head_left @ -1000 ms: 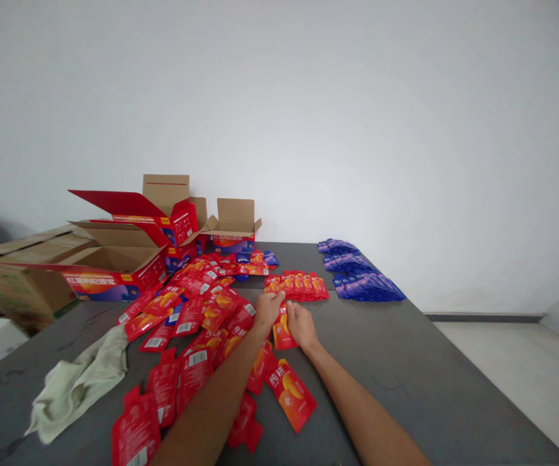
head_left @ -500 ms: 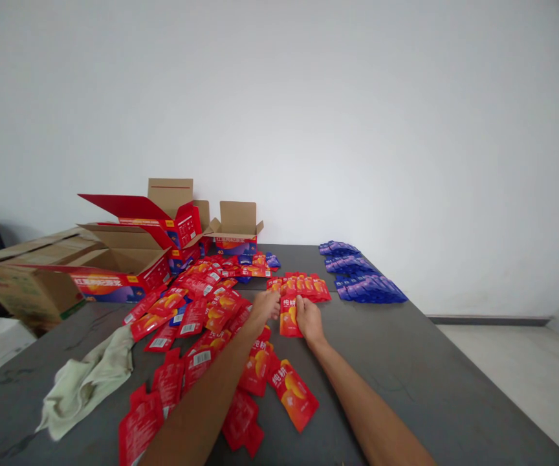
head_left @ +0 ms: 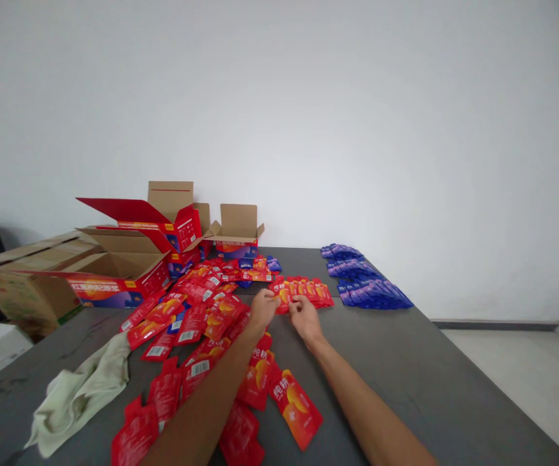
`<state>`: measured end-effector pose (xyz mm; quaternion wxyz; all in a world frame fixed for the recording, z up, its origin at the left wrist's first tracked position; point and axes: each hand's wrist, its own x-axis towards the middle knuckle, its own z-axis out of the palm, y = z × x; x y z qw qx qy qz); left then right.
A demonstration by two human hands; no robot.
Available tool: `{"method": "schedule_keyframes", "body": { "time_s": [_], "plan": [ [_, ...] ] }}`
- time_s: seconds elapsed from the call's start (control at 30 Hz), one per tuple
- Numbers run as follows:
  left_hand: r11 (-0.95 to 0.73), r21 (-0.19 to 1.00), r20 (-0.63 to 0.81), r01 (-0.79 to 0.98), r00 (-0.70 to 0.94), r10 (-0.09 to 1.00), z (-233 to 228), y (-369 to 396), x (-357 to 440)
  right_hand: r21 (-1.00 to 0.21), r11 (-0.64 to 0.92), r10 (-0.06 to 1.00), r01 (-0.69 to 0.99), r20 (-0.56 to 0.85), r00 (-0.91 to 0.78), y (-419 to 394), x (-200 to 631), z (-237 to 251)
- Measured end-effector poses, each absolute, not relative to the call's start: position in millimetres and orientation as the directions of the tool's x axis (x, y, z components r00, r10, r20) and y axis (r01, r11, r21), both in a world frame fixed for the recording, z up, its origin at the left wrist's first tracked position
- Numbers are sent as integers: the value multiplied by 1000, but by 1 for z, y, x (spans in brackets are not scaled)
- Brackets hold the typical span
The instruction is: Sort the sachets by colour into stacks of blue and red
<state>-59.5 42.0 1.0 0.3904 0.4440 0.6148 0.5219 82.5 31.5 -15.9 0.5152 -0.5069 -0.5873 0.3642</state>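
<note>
Both hands, left hand [head_left: 263, 305] and right hand [head_left: 303, 315], pinch closed on 1 red foil sachet [head_left: 283, 297] at the fanned red sachet row [head_left: 308, 289]. Behind the grip, loose red sachets [head_left: 197, 310] litter the dark grey bench [head_left: 429, 375]; sorting seems partly done.

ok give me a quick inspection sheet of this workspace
surface: dark grey table, bare on its right side
job's things: neat row of red foil sachets; loose heap of red foil sachets; rows of blue foil sachets far right
clutter: crumpled pale green cloth; open red printed cartons; plain brown cardboard box
grippers: left hand and right hand both at the red row's near left end; grasp unclear
cables: nothing seen
surroundings: white wall, pale floor
</note>
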Motion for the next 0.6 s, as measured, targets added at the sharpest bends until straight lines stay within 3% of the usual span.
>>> {"method": "schedule_keyframes", "body": {
  "time_s": [0.17,0.3,0.6],
  "plan": [
    [-144,949,180,282,-108,978,-2,59,-63,-789,249,945,562,324,36,58,74,-3],
    [-229,801,303,552,-44,952,-3,79,-69,-653,268,938,708,345,-38,76,69,-3],
    [-193,640,255,744,31,967,-13,102,-57,-429,329,924,841,329,-194,96,71,-17]
  ]
}}
